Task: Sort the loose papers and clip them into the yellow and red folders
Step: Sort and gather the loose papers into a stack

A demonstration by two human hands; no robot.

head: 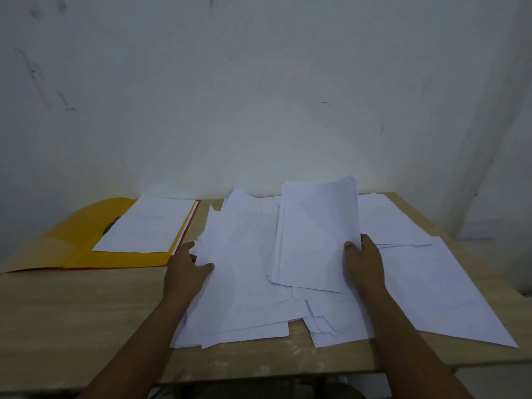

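A yellow folder lies open at the table's left, with a white sheet under its metal clip. A thin red edge, the red folder, shows beneath its right side. Loose white papers spread across the middle and right of the table. My right hand grips the right edge of a small stack of sheets, lifted and tilted above the pile. The fingers of my left hand curl round the left edge of the loose pile.
The wooden table stands against a white wall. More sheets reach toward the table's right edge. Bare wood shows at the front left, below the folder.
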